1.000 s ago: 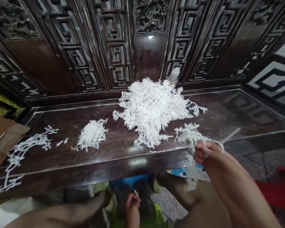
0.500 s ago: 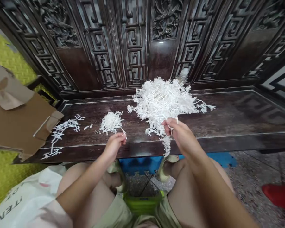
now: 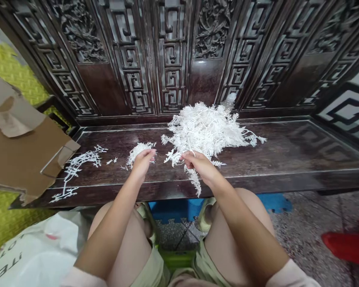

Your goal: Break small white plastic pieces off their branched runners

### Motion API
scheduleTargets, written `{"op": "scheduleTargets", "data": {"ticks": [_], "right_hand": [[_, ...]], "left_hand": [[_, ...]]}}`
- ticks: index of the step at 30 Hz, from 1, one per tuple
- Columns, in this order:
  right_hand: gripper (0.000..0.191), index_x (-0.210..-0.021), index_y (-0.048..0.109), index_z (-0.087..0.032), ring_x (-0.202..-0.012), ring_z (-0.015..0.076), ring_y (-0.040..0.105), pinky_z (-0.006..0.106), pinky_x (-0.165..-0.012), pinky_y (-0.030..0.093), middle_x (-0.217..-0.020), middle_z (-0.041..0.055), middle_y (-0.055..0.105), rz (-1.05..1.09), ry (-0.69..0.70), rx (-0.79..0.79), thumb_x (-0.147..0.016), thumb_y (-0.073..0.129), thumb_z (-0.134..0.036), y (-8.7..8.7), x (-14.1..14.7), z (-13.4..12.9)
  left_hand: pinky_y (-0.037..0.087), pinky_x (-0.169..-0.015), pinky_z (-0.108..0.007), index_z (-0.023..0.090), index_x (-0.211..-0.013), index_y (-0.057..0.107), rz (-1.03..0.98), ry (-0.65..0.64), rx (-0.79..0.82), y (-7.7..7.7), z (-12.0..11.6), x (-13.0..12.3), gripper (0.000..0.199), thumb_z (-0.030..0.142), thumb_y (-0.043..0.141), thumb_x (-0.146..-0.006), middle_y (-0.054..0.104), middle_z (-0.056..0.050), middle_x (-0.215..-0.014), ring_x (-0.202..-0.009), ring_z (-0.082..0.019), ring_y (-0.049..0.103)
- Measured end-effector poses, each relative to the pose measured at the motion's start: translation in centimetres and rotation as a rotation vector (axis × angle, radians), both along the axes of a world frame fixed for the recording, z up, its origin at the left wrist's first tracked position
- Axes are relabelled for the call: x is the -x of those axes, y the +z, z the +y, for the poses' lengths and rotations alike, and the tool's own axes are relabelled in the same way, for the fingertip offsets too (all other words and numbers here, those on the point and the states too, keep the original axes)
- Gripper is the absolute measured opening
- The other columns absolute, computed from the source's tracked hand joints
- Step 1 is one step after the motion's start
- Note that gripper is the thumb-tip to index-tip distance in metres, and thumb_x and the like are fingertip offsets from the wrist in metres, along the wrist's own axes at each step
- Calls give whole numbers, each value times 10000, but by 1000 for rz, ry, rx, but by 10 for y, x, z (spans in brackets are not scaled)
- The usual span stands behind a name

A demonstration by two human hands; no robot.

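My right hand (image 3: 197,164) pinches the stem of a white plastic branch (image 3: 194,180), whose leafy sprays spread past the fingers and hang over the bench's front edge. Behind it lies a large tangled heap of the same white branches (image 3: 205,127). My left hand (image 3: 144,162) is closed, thumb and fingers together, over the right side of a small pile of white plastic sprigs (image 3: 137,150). Whatever sits between those fingertips is too small to make out. Bare white branch stems (image 3: 85,158) lie farther left, with a few loose bits (image 3: 111,161) beside them.
The dark wooden bench (image 3: 275,159) has a carved back (image 3: 172,79). A clear bottle (image 3: 229,101) stands behind the heap. At the left is a torn cardboard box (image 3: 24,147), with a white bag (image 3: 44,243) below. A red object (image 3: 344,245) is at lower right.
My left hand has moved up and left from the bench front to the small pile. My right hand has moved left with the branch, away from the heap's front middle.
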State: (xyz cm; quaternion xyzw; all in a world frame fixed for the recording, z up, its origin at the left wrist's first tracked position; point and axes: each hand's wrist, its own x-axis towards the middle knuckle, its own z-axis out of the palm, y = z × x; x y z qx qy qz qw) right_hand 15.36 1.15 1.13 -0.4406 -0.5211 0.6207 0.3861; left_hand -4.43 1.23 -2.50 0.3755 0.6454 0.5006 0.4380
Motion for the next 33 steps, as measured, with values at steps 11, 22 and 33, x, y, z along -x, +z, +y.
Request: {"op": "scheduleTargets", "data": {"ticks": [11, 22, 33], "right_hand": [[185, -588, 416, -179, -475, 75, 359, 236, -531, 316, -509, -53, 355, 510, -1, 404, -663, 539, -294, -2, 3, 18], [208, -595, 498, -164, -519, 84, 383, 245, -546, 320, -552, -25, 417, 188, -28, 236, -682, 511, -352, 0, 5, 2], [187, -620, 469, -180, -510, 95, 419, 248, -531, 330, -548, -27, 454, -170, -110, -105, -711, 477, -343, -21, -4, 4]], "left_hand": [[399, -700, -253, 159, -957, 593, -290, -162, -217, 14, -19, -59, 308, 296, 435, -731, 597, -61, -923, -792, -142, 541], [366, -663, -246, 183, -838, 587, 216, -161, -312, 14, -19, -64, 207, 342, 531, -718, 527, -26, -833, -742, -142, 487], [389, -661, -239, 183, -900, 570, 16, -267, -249, 12, -23, -60, 241, 332, 533, -715, 559, -17, -778, -710, -134, 507]]}}
